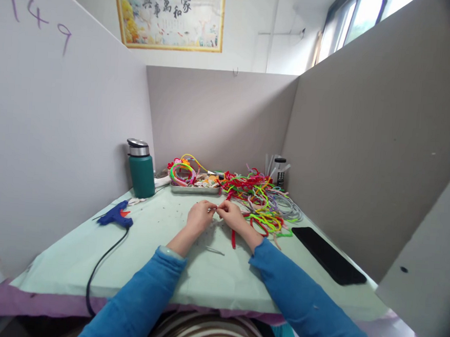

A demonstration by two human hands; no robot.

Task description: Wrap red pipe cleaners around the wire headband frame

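Note:
Both my hands meet over the middle of the pale green table (87, 261). My left hand (199, 216) is pinched closed on a small thin piece that I cannot make out. My right hand (232, 215) is also closed, fingertips touching the same spot, and a red pipe cleaner (233, 238) hangs down from under it onto the table. A pile of coloured pipe cleaners (263, 199) lies just beyond my right hand. A thin white strand (214, 250) rests on the table between my forearms.
A blue glue gun (116, 215) with a black cord lies at the left. A green flask (142, 169) stands at the back left, next to a metal tray (195, 188) with coloured hoops. A black phone (329, 255) lies at the right. Grey partition walls enclose the table.

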